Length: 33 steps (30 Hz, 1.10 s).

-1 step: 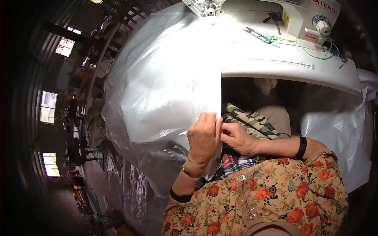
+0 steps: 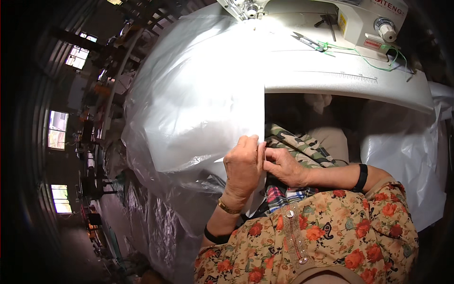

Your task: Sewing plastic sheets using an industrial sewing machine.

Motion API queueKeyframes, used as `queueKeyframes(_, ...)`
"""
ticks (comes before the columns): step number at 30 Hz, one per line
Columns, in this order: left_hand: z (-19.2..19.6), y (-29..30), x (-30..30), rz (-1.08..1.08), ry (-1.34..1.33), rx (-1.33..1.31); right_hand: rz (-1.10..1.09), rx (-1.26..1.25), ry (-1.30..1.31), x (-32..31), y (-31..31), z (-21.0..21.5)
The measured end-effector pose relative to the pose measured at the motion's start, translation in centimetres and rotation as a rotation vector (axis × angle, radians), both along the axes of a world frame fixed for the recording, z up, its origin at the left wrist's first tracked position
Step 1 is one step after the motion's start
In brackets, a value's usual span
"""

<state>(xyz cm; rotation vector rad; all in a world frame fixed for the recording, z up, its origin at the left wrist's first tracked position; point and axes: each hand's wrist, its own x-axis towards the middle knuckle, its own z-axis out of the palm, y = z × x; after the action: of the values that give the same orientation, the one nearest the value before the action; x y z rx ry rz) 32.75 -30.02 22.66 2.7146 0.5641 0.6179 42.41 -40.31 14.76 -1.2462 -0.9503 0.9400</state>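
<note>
A large sheet of whitish translucent plastic film [image 2: 189, 113] spreads over the left of the machine table and hangs down toward my lap. My left hand [image 2: 242, 165] is closed on the sheet's straight right edge, its fingers bent over the film. Right beside it, my right hand [image 2: 285, 167] pinches the same edge between thumb and fingers. The two hands touch or nearly touch at the fingertips. What lies between the fingertips is partly hidden. Above them, the sheet's top end runs under the bright lamp by the sewing machine's needle area [image 2: 251, 13].
The sewing machine [image 2: 373, 26] stands at the far right. Thread snips [image 2: 308, 41] and green thread [image 2: 364, 59] lie on its white table [image 2: 321, 85]. Camouflage cloth [image 2: 298, 146] covers my lap. More plastic film [image 2: 402, 156] hangs at the right.
The sheet's right edge has shifted very slightly left. Both hands keep nearly the same place and grip.
</note>
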Motion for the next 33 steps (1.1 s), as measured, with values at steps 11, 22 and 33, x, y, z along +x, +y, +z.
queueKeyframes(11, 0.5, 0.2, -0.6, 0.035, 0.056, -0.051, 0.029, -0.04, -0.01, -0.1, -0.2, 0.3)
queueKeyframes(22, 1.0, -0.2, -0.4, 0.02, 0.087, 0.029, -0.002, 0.074, 0.006, -0.3, -0.3, -0.2)
queueKeyframes(33, -0.2, 0.5, -0.4, -0.053, 0.094, -0.015, 0.001, 0.136, -0.322, 0.2, -0.4, 0.3)
